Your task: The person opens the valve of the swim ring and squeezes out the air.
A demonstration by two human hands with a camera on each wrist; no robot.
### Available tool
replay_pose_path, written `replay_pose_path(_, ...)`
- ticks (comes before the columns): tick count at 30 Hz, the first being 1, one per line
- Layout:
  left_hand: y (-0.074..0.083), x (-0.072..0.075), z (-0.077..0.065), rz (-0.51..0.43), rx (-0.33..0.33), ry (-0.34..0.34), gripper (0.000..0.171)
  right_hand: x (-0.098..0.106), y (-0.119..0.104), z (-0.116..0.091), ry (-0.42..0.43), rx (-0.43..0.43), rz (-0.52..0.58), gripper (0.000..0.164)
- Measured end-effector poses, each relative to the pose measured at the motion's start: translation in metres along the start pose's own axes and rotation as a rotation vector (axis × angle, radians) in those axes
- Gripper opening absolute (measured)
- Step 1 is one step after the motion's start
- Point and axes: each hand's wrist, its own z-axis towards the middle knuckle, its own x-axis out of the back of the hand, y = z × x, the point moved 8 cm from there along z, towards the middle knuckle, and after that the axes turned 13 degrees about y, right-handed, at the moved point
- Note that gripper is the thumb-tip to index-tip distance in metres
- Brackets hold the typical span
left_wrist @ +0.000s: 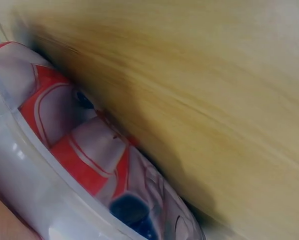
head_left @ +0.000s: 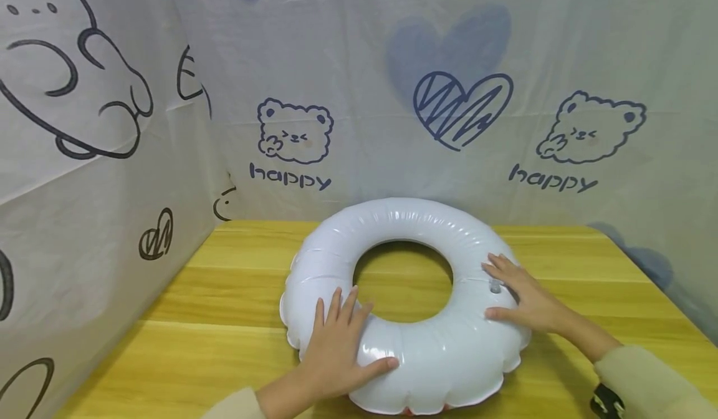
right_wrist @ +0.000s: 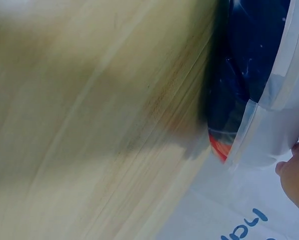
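A white inflated swim ring (head_left: pixel 415 360) lies on the wooden table, its plain side up. Red and dark blue print shows on its underside in both wrist views. My left hand (head_left: pixel 336 350) rests on the ring's near left part, fingers straight and spread, thumb pointing right. On the right side my right hand (head_left: pixel 524 294) lies over the ring's outer edge, fingers and thumb spread on either side of a small clear valve (head_left: pixel 495 286). In the right wrist view, part of the right hand (right_wrist: pixel 297 175) touches the white vinyl.
The table (head_left: pixel 185 344) has a yellow wood grain. Behind it hangs a pale cloth (head_left: pixel 359 63) printed with hearts and bears, and another printed cloth (head_left: pixel 101 219) runs along the left side. A dark band (head_left: pixel 607 400) shows by the right sleeve.
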Motion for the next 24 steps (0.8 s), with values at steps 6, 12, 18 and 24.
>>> replay_pose_path(6,-0.006,-0.001,-0.001,-0.010,-0.007,-0.002,0.084,0.000,-0.003,-0.003,-0.003,-0.004,-0.030,0.081)
replay_pose_path(12,-0.017,-0.002,-0.001,-0.014,-0.017,-0.050,0.089,0.004,-0.011,-0.011,0.019,0.070,-0.076,0.081)
replay_pose_path(18,-0.028,-0.001,0.003,-0.004,-0.057,-0.077,0.091,0.006,-0.016,-0.019,0.047,0.138,-0.104,0.080)
replay_pose_path(24,-0.038,0.001,0.005,-0.028,-0.110,-0.079,0.087,0.009,-0.027,-0.025,0.094,0.260,-0.141,0.078)
